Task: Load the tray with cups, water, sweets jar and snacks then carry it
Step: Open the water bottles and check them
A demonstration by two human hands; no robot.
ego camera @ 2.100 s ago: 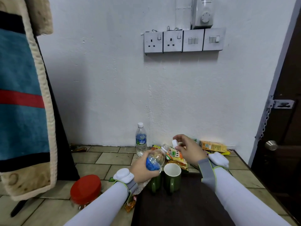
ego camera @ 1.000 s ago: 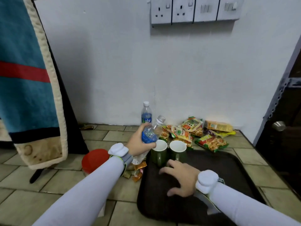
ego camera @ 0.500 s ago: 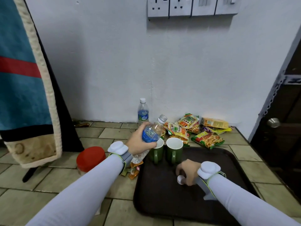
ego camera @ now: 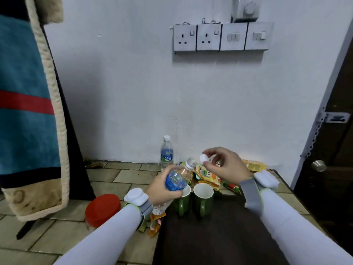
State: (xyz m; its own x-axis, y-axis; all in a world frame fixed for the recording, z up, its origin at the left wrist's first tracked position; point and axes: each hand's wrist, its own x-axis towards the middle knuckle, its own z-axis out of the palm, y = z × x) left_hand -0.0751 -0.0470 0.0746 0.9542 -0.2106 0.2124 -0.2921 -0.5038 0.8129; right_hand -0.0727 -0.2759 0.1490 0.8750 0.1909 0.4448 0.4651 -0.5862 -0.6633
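My left hand (ego camera: 162, 189) grips an uncapped water bottle (ego camera: 178, 178) with a blue label, tilted with its neck up and to the right over the left green cup (ego camera: 181, 198). My right hand (ego camera: 223, 165) pinches the white bottle cap (ego camera: 204, 158) just right of the bottle's mouth. A second green cup (ego camera: 203, 197) stands beside the first at the far edge of the dark tray (ego camera: 219, 236). Another capped water bottle (ego camera: 167, 153) stands by the wall. Snack packets (ego camera: 207, 174) lie behind the cups. The red-lidded jar (ego camera: 103, 209) sits left of the tray.
A snack wrapper (ego camera: 154, 223) lies on the tiled counter beside the tray's left edge. A blue and red cloth (ego camera: 26, 104) hangs at the left. Sockets (ego camera: 221, 37) are on the white wall. A dark door with a knob (ego camera: 318, 165) is at the right.
My right hand picked the white cap up off the tray and raised it to the bottle's mouth. My left hand kept hold of the tilted bottle. The camera tilted up.
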